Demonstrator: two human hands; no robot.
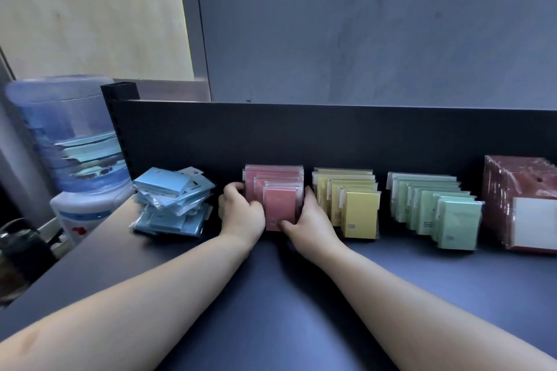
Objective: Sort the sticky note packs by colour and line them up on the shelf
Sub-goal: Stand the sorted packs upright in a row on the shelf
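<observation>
A row of upright pink sticky note packs [278, 199] stands on the dark shelf [301, 295], against its back panel. My left hand [239, 214] grips the row's left side and my right hand [310, 224] grips its right side, thumb on the front pack. To the right stand a row of yellow packs [360, 211] and a row of green packs [458, 224]. Left of my hands, blue packs [173, 202] lie in a loose, untidy heap.
Dark red packets with a white label [524, 205] stand at the far right of the shelf. A water dispenser with a blue bottle [72, 135] stands beyond the shelf's left end. A grey wall rises behind the back panel.
</observation>
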